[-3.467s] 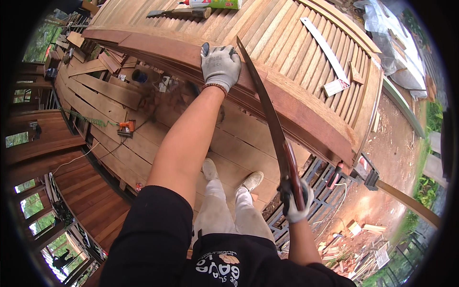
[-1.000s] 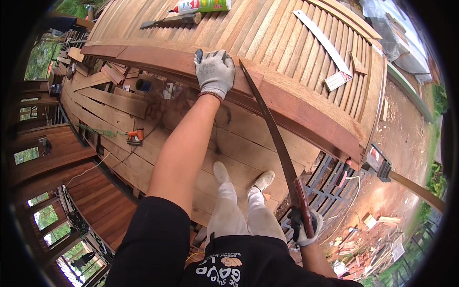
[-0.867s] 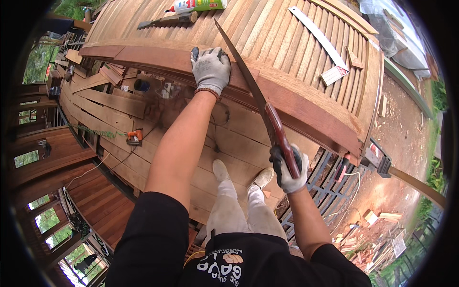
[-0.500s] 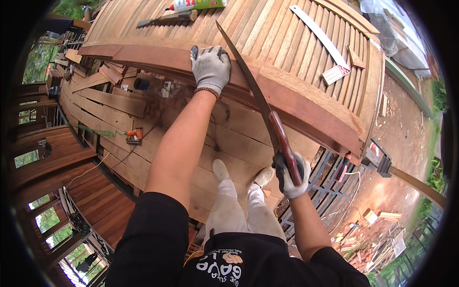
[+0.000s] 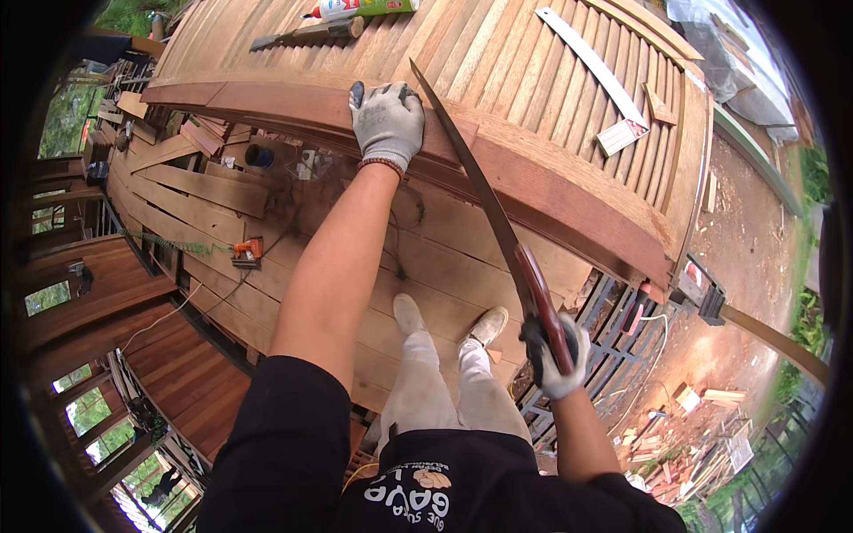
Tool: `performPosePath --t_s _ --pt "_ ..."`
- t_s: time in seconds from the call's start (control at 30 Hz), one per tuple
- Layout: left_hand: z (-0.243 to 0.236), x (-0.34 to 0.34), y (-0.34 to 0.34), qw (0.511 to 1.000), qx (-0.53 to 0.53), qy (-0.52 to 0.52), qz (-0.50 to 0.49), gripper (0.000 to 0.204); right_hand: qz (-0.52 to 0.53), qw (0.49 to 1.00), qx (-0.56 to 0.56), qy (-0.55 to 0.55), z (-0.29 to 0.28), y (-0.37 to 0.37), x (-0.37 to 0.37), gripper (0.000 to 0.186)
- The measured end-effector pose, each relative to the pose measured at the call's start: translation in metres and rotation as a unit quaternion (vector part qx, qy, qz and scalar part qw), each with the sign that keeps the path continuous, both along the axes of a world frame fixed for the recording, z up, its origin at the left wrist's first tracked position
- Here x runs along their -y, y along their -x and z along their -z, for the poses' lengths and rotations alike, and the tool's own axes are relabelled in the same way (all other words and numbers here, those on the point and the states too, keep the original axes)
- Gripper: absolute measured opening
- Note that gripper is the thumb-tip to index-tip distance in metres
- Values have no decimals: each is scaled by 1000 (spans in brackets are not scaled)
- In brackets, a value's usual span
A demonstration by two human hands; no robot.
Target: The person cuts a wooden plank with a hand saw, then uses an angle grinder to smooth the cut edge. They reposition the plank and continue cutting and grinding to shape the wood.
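Note:
My right hand [image 5: 558, 357], in a grey-and-black glove, is closed round the brown handle of a handsaw [image 5: 480, 182]. The saw's long dark blade slants up to the left across the reddish wooden board [image 5: 569, 213] that runs along the near edge of a slatted wooden panel [image 5: 498, 62]. Just left of the blade, my gloved left hand [image 5: 389, 124] grips the board, its fingers bent over the top and the thumb to the left. Whether the saw teeth touch the wood cannot be made out.
On the panel lie a chisel [image 5: 306, 34], a glue bottle [image 5: 355, 9], a try square [image 5: 595, 71] and a small wood wedge [image 5: 659, 105]. An orange nail gun [image 5: 248, 252] with a green coiled hose rests on the plank floor at left. Wood scraps [image 5: 693, 462] litter the ground at right.
My right hand has drawn the saw back toward me and slightly right, its tip moving down the panel. My left hand keeps its grip on the board.

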State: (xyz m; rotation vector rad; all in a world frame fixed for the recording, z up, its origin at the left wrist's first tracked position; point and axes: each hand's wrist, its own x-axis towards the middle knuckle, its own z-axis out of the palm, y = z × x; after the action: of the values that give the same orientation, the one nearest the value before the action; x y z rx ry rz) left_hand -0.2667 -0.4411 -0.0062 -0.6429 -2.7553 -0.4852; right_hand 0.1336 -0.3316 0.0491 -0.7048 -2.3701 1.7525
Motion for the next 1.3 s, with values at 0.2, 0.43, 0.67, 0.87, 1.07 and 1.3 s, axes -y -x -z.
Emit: performPosePath --t_s 0.2,0.43,0.67,0.87,1.07,1.3 --pt "-4 -4 -2 999 28 11 16 25 -16 1000 -17 -8 -4 -4 2 17" --pt "-1 1 5 1000 13 -10 1 25 -24 999 48 -3 -45 -31 11 22" --pt "-7 -9 4 1000 25 -5 8 25 29 998 9 58 -15 68 4 20" --pt "-3 -1 0 1000 13 -12 4 24 -7 997 79 -12 -40 -45 9 26" --pt "3 -3 2 999 -26 -42 12 23 84 994 -59 36 -39 11 -6 30" --pt "-1 1 7 999 10 -33 36 16 191 966 -170 43 -94 -82 -15 56"
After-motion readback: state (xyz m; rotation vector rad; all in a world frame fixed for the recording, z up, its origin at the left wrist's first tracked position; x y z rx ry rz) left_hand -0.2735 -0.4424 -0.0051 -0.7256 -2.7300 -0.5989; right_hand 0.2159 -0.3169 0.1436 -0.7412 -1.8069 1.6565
